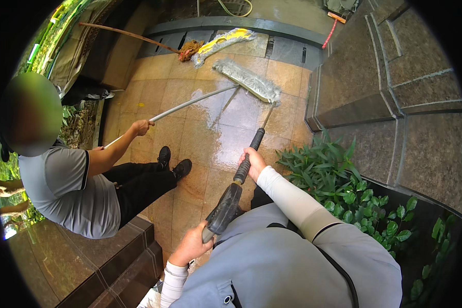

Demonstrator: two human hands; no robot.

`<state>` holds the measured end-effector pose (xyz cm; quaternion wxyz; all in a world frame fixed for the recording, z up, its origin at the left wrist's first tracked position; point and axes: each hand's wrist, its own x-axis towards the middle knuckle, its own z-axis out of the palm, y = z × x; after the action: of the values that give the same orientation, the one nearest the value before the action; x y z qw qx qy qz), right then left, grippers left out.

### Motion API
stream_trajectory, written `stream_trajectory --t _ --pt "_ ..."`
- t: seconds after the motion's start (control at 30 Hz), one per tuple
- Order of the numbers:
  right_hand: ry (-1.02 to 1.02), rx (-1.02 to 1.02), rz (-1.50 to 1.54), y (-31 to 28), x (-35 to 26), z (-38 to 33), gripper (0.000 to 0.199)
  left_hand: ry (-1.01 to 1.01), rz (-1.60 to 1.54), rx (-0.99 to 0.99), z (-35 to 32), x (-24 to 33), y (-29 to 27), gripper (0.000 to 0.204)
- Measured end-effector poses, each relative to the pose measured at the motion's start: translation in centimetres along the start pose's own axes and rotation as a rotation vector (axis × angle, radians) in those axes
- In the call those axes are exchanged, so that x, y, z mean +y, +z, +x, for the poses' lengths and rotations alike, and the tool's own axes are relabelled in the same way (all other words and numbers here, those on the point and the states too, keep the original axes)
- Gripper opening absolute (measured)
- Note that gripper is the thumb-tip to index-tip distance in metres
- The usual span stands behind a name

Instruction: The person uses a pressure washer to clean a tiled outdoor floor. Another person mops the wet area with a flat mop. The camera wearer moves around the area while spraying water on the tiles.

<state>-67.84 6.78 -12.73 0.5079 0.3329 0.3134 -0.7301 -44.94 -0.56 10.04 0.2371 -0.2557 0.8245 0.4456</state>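
Note:
My two hands hold a black pressure washer gun [224, 209] slanting up and away from my body. My left hand [191, 245] is closed round its rear grip. Farther forward, my right hand [254, 163] wraps the ribbed sleeve of the lance. The lance's tip ends by the right end of a wide, fluffy grey flat mop [247, 81]; whether they touch, I cannot tell. A co-worker's hand [142, 127] grips that mop's long pale pole [190, 104] from the left. Wet shine covers the tiles [236, 138] under the mop.
Beyond lie a yellow-backed mop head [223, 45] and a brown string mop [191, 50]. The co-worker [69, 185] stands at my left, near a stone ledge [95, 256]. Green plants [326, 169] and a stone wall [364, 97] border the right. A raised kerb [272, 31] crosses the far side.

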Motion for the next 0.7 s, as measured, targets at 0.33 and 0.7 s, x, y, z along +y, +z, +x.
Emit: stream_trajectory --t 0.33,0.7 --pt "0.026 0.049 0.032 -0.8 1.3 -0.8 0.012 -0.013 -0.013 -0.032 -0.8 -1.0 1.1 0.041" --pt "0.033 -0.129 -0.082 2.1 0.3 3.0 0.011 -0.020 -0.023 0.103 0.5 -1.4 2.6 0.043"
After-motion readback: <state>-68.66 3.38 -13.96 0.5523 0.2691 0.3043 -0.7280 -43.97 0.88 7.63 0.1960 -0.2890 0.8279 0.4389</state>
